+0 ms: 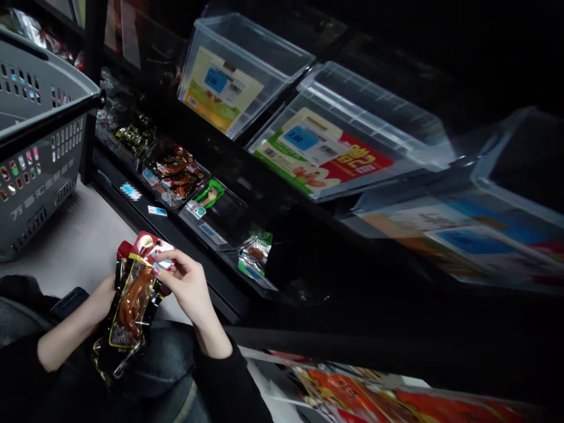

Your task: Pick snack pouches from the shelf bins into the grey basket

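Note:
Several vacuum-packed meat snacks (133, 302) are held together over my lap, in black, gold-edged pouches with red tops. Through the front pouch's clear window shows a brown, glazed piece of meat. My left hand (104, 298) grips the bunch from behind, its fingers mostly hidden by the pouches. At the upper right corner of the packets, my right hand (190, 285) is closed, thumb and fingers pinching the red and white top. Beyond my hands, a clear shelf bin (176, 202) holds similar dark and red pouches.
To the left stands a grey shopping basket (44, 194). Lower-shelf bins hold a green-edged packet (209, 197) and a silver-green packet (256, 252). Clear plastic boxes (326, 135) with blue price labels line the upper shelf. Red and orange packages (352, 393) lie at lower right.

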Demonstrator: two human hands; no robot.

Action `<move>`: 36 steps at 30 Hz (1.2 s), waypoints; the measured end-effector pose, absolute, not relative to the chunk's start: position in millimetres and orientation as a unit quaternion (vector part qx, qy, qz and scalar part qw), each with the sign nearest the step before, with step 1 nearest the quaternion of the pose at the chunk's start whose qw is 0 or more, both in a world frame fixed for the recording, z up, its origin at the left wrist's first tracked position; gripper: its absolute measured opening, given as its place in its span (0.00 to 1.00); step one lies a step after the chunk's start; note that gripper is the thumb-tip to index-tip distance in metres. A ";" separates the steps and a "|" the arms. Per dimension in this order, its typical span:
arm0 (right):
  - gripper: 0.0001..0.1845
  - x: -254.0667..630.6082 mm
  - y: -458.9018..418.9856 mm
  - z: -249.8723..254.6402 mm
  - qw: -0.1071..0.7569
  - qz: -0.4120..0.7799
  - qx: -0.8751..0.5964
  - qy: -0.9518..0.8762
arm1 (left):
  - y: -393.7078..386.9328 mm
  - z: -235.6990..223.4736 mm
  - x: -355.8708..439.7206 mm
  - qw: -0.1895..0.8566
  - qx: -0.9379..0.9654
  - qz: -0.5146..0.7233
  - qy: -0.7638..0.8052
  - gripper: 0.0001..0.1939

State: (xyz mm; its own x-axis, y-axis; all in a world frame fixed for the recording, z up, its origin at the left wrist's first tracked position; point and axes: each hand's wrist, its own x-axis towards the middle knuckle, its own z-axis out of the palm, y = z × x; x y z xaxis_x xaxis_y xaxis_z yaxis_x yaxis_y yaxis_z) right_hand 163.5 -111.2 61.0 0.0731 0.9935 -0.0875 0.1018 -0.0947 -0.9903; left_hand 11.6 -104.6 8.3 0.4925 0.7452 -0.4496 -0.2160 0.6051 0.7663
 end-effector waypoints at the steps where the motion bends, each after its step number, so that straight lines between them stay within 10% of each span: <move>1: 0.07 164.0 -114.1 63.5 0.480 0.462 -0.555 -0.499 | -104.0 5.4 12.6 0.799 0.323 0.305 0.405 0.10; 15: 0.12 208.7 -110.1 81.6 0.690 0.347 -0.509 -0.379 | -101.0 13.0 5.3 0.822 0.220 0.341 0.399 0.13; 26: 0.08 202.9 -97.3 53.3 0.467 0.333 -0.616 -0.541 | -102.8 16.4 0.7 0.830 0.149 0.389 0.370 0.14; 36: 0.06 162.2 -103.9 36.7 0.461 0.368 -0.590 -0.552 | -105.6 14.9 2.1 0.836 0.152 0.383 0.361 0.18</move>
State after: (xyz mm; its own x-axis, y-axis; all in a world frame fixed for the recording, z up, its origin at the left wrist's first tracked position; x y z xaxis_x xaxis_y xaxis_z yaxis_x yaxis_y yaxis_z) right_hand 162.2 -103.9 36.7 0.1199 0.9900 0.0742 0.3110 0.0335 -0.9498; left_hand 2.1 -105.6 14.9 0.4454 0.7503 -0.4886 -0.5310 0.6607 0.5305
